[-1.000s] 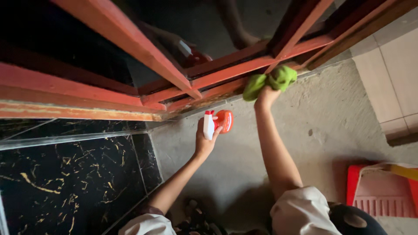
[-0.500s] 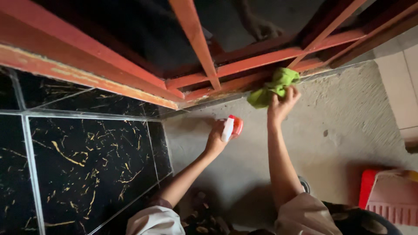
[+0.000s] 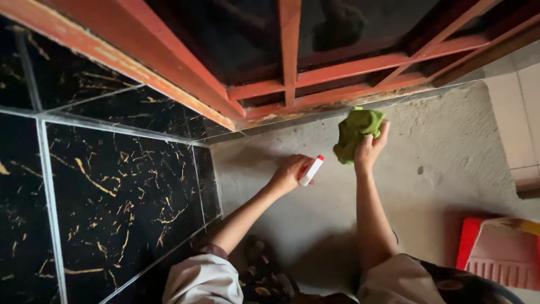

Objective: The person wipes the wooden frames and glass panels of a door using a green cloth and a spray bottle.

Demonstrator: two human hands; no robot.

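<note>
Below the red window frame [image 3: 337, 73], the left hand [image 3: 289, 173] grips a spray bottle [image 3: 310, 171]; the right hand [image 3: 368, 151] clutches a green cloth [image 3: 354, 132].

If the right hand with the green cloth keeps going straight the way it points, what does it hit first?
Probably the red-painted window frame's bottom rail. The right hand holds the crumpled green cloth just short of it, against the grey concrete wall. The cloth would likely touch first, though depth is hard to judge.
</note>
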